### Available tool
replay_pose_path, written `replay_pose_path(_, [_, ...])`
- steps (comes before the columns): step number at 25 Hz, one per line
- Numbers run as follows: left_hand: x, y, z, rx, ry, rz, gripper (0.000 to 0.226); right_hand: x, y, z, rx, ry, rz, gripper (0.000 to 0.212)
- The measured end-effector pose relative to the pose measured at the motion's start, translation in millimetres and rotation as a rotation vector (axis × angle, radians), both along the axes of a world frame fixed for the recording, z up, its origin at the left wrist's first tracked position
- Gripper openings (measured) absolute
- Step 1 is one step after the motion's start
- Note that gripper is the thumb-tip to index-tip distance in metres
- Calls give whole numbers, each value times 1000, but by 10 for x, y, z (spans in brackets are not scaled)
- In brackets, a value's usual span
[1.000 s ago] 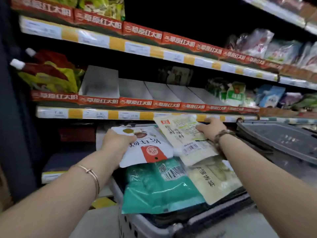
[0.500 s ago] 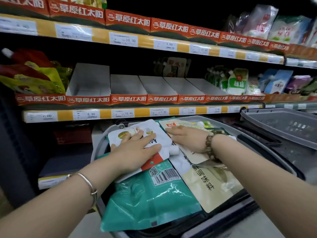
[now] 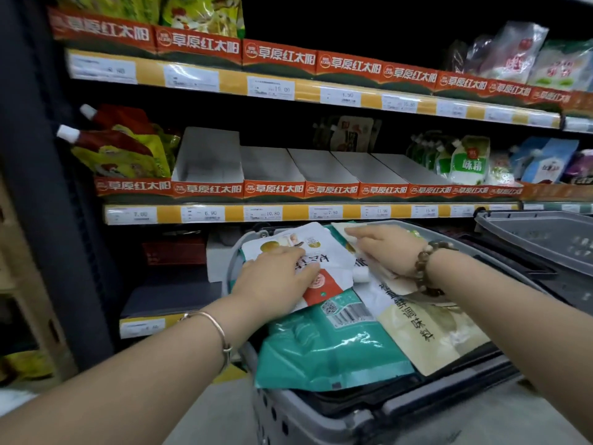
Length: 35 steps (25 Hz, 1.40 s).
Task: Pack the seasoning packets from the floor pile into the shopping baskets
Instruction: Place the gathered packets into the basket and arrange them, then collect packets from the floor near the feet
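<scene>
A grey shopping basket (image 3: 321, 422) stands in front of me, filled with seasoning packets. My left hand (image 3: 276, 281) lies flat with straight fingers on a white and red packet (image 3: 327, 261) at the basket's far left. My right hand (image 3: 385, 248) presses flat on a pale cream packet (image 3: 375, 293) beside it. Nearer me lie a teal packet (image 3: 330, 351) with a barcode and a beige packet (image 3: 430, 338) with dark lettering.
A second grey basket (image 3: 542, 239) stands to the right. Behind are store shelves with red brand strips, yellow price rails (image 3: 288, 213), empty white display trays (image 3: 272, 168) and spouted pouches (image 3: 118, 146) at the left. Floor shows at the bottom.
Both hands lowered the white and red packet and the cream packet into the basket, and now lie flat on them. The view shifted slightly.
</scene>
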<state>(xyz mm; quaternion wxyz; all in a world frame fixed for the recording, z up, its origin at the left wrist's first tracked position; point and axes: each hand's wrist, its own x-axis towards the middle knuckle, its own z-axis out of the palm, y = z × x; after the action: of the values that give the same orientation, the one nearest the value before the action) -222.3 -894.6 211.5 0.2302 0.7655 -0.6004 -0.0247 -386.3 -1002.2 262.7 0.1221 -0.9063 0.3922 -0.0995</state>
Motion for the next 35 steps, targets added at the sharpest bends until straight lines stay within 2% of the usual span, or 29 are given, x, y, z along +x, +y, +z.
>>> replay_pose_path(2, [182,213,-11,-73,75,51,45,127,170,71,-18,-73,0,43])
replay_pose_path(8, [1107,1137,68,-188,159,226,41,1115,858,144,-230,65,218,51])
replay_pose_path(14, [2320,2629,-261,-76,-8,485,40,2568,2036,-166,-298,220,446,54])
replay_pose_path(17, [2828,3214,-556,-43,54,641,42,3287,2599,-507,-243,314,532,54])
replay_pose_path(20, [3205,3601,-1026,67,91,716,44,3881,3107,-777,-201,394,546,51])
replay_pose_path(25, [3575,4102,-1715,152,375,952,43,4650,3716,-1344,-36,435,536,38])
replay_pose_path(27, [3677,4238,-1915,189,355,954,44,4806,3880,-1597,29,447,544,40])
replay_pose_path(30, [3863,4393,-1984,108,355,902,44,5012,3975,-1830,201,447,481,46])
replay_pose_path(33, [4023,4590,-1986,4,361,923,31,5462,4024,-1946,460,270,343,38])
replay_pose_path(35, [4100,4730,-2013,-49,366,956,22,5779,4094,-2076,722,71,251,30])
